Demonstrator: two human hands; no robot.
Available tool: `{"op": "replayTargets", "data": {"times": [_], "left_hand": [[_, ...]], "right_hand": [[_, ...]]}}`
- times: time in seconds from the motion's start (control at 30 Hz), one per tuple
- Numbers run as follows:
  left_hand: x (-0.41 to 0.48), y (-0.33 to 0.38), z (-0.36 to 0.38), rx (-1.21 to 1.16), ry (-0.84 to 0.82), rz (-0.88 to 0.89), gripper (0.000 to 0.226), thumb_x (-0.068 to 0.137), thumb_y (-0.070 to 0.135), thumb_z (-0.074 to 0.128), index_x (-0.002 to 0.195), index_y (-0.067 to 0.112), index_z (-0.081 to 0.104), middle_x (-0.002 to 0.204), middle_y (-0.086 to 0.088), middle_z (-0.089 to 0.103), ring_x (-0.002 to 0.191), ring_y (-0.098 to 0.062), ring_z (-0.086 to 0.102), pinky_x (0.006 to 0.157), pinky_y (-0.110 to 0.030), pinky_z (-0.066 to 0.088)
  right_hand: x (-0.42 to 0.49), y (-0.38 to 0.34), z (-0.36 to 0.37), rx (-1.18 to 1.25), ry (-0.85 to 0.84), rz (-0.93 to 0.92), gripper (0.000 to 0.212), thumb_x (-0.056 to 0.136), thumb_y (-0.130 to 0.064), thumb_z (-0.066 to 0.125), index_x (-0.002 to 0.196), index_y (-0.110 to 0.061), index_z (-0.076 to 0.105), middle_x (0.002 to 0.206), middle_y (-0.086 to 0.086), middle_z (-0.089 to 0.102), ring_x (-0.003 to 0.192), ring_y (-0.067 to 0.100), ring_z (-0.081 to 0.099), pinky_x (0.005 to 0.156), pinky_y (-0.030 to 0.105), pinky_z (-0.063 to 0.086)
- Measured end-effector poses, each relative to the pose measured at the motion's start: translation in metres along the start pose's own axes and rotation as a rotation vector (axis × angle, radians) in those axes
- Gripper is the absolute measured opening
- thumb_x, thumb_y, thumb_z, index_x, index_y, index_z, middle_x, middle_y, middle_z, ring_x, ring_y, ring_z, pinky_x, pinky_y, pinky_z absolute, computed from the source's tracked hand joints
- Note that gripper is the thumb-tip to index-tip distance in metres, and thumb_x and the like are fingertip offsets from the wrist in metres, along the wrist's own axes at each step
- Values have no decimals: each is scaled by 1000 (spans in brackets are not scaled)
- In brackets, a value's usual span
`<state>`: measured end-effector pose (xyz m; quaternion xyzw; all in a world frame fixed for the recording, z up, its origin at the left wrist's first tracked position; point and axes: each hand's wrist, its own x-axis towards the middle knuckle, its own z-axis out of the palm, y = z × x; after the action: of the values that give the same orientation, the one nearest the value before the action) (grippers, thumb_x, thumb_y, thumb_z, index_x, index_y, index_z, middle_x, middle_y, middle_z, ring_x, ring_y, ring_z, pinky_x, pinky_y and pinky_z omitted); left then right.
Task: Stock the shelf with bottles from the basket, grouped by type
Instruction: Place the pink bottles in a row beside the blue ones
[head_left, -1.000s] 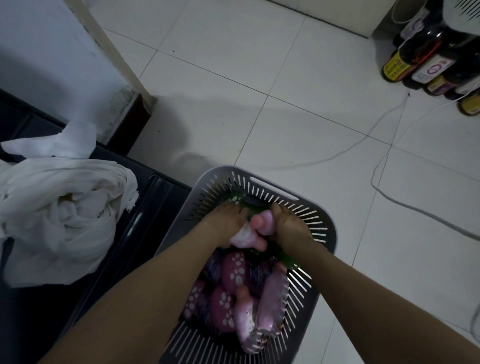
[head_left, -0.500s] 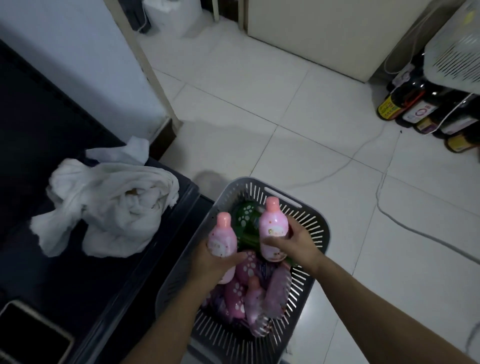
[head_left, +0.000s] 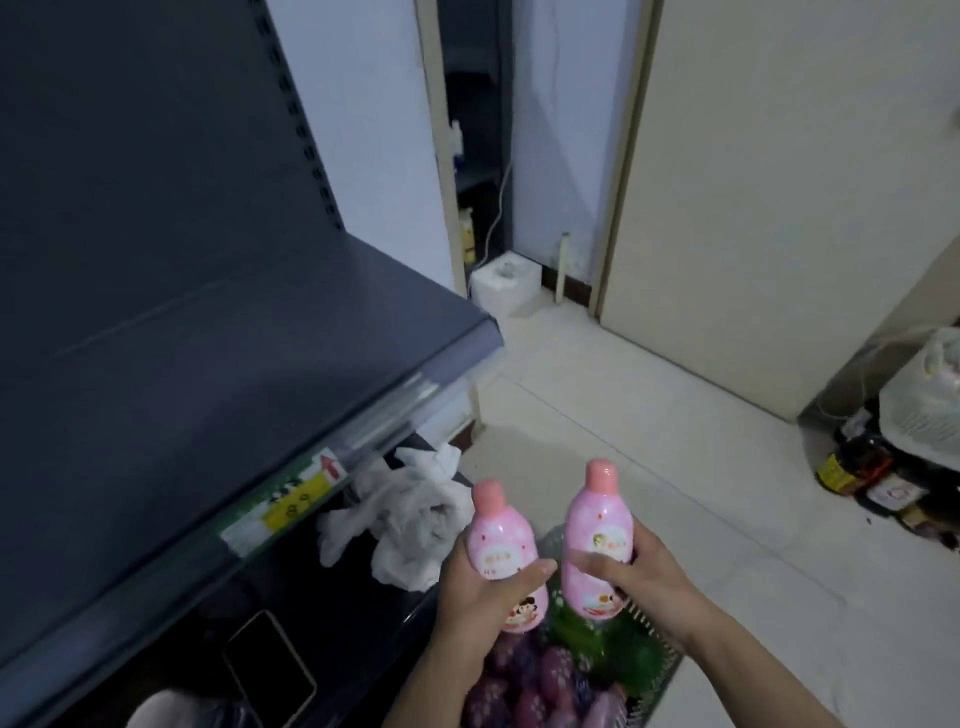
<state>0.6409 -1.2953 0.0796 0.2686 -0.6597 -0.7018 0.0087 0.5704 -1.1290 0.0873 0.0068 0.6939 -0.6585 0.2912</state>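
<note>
My left hand (head_left: 480, 597) grips a pink bottle (head_left: 500, 540) upright by its lower body. My right hand (head_left: 641, 574) holds a second, matching pink bottle (head_left: 597, 535) beside it, slightly higher. Both bottles have pink caps and picture labels. Below the hands, the grey basket (head_left: 657, 660) shows only part of its slatted rim; inside lie a green bottle (head_left: 587, 631) and several purple and pink bottles (head_left: 524, 691). The dark grey shelf (head_left: 218, 364) stretches up and left of the hands, its top board bare.
A crumpled white cloth (head_left: 400, 519) and a phone (head_left: 270, 670) lie on the lower shelf board. A yellow price tag (head_left: 296, 499) sits on the shelf edge. Dark bottles (head_left: 862, 467) stand on the floor at right under a white appliance. A doorway and white box are ahead.
Both hands lifted the two pink bottles out of the basket and raised them. The view swung up from the basket to the shelf and doorway.
</note>
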Motion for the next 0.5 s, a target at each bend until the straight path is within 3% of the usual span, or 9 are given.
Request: {"op": "replayTargets", "data": {"times": [0.07, 0.17, 0.3, 0.4, 0.5], "left_hand": [[-22, 31, -9, 0, 98, 41, 56, 52, 19, 90, 100, 26, 62, 100, 6, 69, 95, -7, 64, 87, -31, 52], [-55, 76, -28, -38, 186, 134, 56, 49, 17, 89, 99, 21, 63, 99, -2, 71, 94, -17, 67, 84, -39, 55], [-99, 122, -67, -65, 293, 239, 45, 60, 2, 86, 97, 12, 64, 82, -3, 73, 70, -8, 69, 56, -21, 53], [-127, 149, -98, -64, 403, 303, 37, 63, 2, 83, 92, 14, 63, 72, 4, 69, 58, 2, 64, 48, -14, 48], [-152, 164, -134, -57, 537, 347, 39, 59, 8, 87, 85, 19, 60, 71, 5, 67, 56, 1, 62, 48, -14, 47]], "right_hand": [[-17, -34, 12, -45, -49, -56, 41, 67, -8, 82, 103, -12, 61, 86, 8, 74, 81, 23, 70, 67, 32, 57], [-39, -82, 35, -99, -125, -150, 39, 66, -7, 82, 99, -14, 62, 82, 6, 73, 77, 19, 70, 66, 31, 57], [-63, -136, 76, -172, -226, -306, 35, 71, -5, 78, 98, -18, 61, 79, 0, 70, 67, 7, 67, 57, 21, 52], [-77, -164, 113, -171, -281, -385, 32, 71, -3, 77, 93, -19, 61, 77, -1, 69, 65, 6, 66, 55, 21, 51], [-90, -181, 153, -142, -335, -434, 33, 69, -2, 78, 90, -21, 61, 75, -2, 69, 66, 8, 66, 55, 23, 53]]}}
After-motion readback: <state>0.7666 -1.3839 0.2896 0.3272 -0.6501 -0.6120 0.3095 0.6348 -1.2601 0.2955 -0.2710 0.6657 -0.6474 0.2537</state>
